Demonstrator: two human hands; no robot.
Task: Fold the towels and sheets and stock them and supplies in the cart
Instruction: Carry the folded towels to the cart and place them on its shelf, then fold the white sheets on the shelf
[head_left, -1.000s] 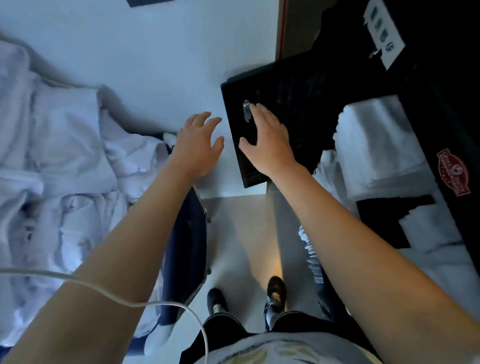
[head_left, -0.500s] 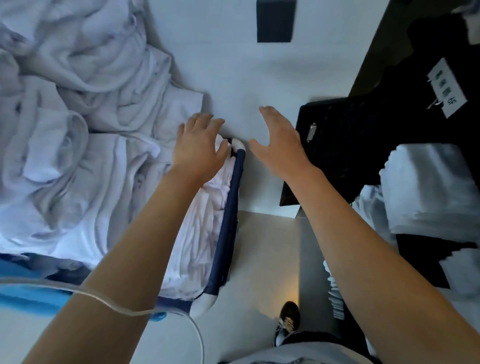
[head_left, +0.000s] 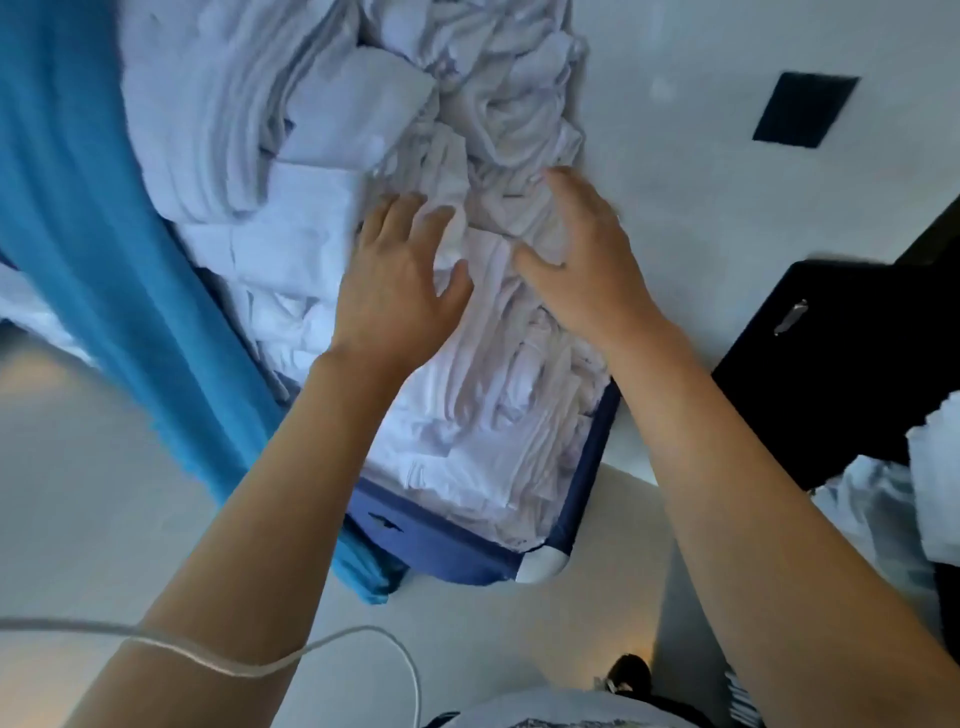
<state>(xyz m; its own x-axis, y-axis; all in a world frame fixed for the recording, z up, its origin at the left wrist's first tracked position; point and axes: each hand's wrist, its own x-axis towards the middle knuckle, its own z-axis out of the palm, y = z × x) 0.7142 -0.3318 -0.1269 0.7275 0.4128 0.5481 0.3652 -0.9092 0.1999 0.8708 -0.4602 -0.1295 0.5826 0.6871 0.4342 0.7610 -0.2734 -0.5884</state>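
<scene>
My left hand (head_left: 400, 280) lies palm down on the linen (head_left: 467, 395), fingers straight and a little spread, thumb out toward the right. My right hand (head_left: 582, 265) is just beside it, fingers stretched forward over the crumpled cloth, thumb pointing left; its far edge is blurred and I cannot tell whether it presses down or only skims. Neither hand grips anything.

The linen is a white heap of rumpled towels and sheets filling a bin (head_left: 587, 478) with a dark blue rim and a white corner cap (head_left: 540, 566). Farther up, the heap rises in loose folds. A bright blue cloth (head_left: 104, 249) hangs along the bin's left side.

To the right, apart from the bin, stands the black cart (head_left: 831, 364), with white folded towels (head_left: 935, 493) at the frame's right edge. A white cable (head_left: 291, 654) crosses my left forearm. Below, a dark shoe (head_left: 628, 673) shows on the pale floor (head_left: 93, 493).
</scene>
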